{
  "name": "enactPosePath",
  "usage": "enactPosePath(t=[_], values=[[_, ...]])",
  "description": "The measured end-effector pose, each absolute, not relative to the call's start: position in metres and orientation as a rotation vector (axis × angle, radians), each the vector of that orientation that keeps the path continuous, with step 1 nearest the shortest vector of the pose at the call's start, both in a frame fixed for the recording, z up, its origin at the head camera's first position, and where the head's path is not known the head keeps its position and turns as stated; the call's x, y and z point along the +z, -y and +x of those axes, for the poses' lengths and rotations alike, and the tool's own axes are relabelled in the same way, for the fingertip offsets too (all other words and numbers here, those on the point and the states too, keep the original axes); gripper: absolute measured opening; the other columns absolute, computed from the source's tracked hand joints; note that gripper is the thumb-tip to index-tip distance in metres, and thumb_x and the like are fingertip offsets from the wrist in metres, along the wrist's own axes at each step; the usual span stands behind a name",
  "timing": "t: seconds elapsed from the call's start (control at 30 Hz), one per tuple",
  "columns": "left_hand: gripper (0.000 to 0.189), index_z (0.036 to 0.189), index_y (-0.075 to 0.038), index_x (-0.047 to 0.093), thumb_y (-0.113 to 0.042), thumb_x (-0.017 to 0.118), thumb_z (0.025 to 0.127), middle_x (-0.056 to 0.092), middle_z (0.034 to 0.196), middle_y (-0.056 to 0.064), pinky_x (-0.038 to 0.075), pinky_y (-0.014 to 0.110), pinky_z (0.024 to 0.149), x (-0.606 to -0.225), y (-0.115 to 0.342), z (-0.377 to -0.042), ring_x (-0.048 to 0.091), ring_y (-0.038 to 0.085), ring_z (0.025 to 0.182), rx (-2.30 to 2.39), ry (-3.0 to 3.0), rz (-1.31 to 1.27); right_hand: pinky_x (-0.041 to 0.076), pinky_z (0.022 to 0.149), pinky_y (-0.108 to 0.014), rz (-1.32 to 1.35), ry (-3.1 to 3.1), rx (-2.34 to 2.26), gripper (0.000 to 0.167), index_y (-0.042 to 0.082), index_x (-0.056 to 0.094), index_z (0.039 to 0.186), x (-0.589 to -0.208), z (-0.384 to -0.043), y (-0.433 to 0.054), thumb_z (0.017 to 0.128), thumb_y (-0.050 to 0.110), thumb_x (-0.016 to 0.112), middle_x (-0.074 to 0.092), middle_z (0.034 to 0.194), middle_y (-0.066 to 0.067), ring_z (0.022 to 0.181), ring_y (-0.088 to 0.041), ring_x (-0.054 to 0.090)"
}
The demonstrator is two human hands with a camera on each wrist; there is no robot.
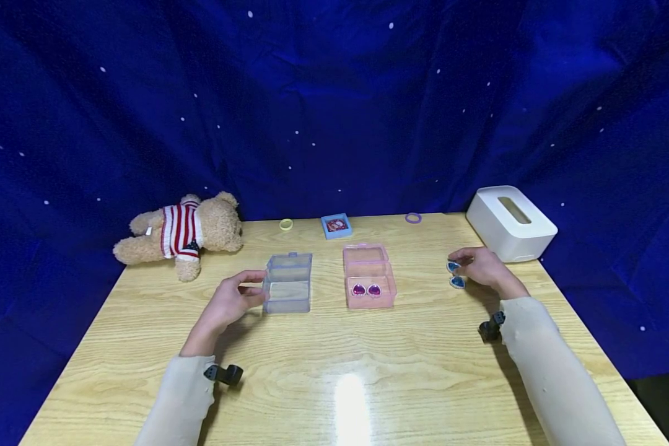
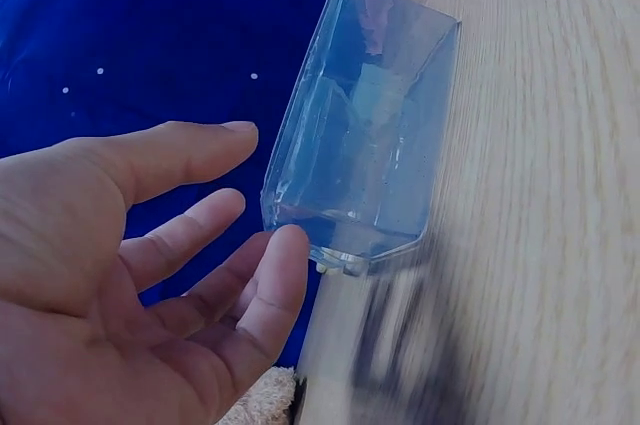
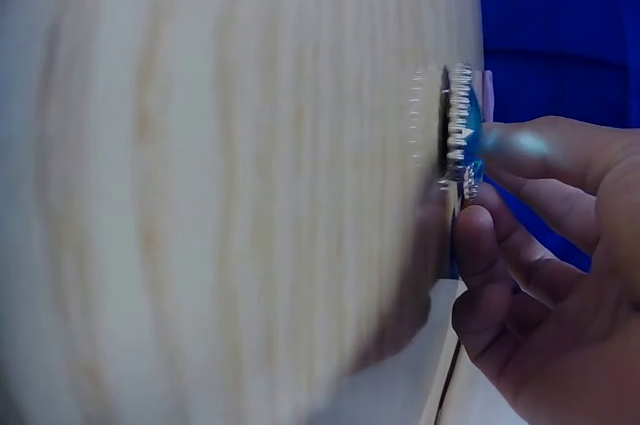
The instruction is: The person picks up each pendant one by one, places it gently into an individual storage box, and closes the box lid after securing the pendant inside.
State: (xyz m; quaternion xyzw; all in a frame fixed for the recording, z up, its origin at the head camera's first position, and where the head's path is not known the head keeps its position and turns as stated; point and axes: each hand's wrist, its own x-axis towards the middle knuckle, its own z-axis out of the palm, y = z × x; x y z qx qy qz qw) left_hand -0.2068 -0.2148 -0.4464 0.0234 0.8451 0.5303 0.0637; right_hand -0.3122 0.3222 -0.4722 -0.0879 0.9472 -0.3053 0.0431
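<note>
Deep-blue, white-flecked curtain behind a wood-grain tabletop, two hands low over it.

The left hand, fingers parted and relaxed, grips nothing beside an open translucent blue case; contact is unclear. The right hand has its fingertips slightly apart at the farther of two blue gem ornaments; one fingertip touches it, but whether it is pinched I cannot tell. Both ornaments, edged with pale beading, are at the tabletop's right, near a white tissue box. Between the hands, an open pink case holds two magenta gem ornaments side by side. Farther left lies a teddy bear in a striped sweater.
</note>
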Motion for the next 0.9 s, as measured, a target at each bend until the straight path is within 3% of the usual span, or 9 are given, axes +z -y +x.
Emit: enactPosePath(t=[0.17,0.63,0.9], values=[[0.054,0.143,0.001,0.049,-0.003,0.067,0.092,0.052,0.142,0.026,0.053,0.022,0.082,-0.4476,0.2156,-0.2073,0.059,0.041,0.122,1.584,-2.538,0.082,0.045,0.078,-0.028,-0.263,-2.897,-0.9,0.035,0.001,0.07,0.118,-0.4733,-0.3135,-0.3235,0.084,0.008,0.073,0.072,0.101,-0.016,0.09,-0.017,0.061],[0.058,0.144,0.002,0.047,-0.005,0.069,0.091,0.052,0.141,0.027,0.053,0.021,0.08,-0.4473,0.2162,-0.206,0.059,0.042,0.121,1.601,-2.503,0.12,0.042,0.071,-0.027,-0.247,-2.881,-0.826,0.038,0.002,0.07,0.117,-0.4715,-0.318,-0.3232,0.083,0.018,0.078,0.067,0.087,-0.004,0.08,-0.014,0.054],[0.057,0.143,0.003,0.047,-0.003,0.069,0.091,0.053,0.137,0.029,0.054,0.021,0.079,-0.4512,0.2171,-0.2067,0.061,0.04,0.118,1.614,-2.495,0.13,0.042,0.076,-0.029,-0.268,-2.913,-0.785,0.035,0.005,0.071,0.115,-0.4731,-0.3179,-0.3239,0.084,0.02,0.077,0.069,0.089,-0.003,0.084,-0.015,0.058]])
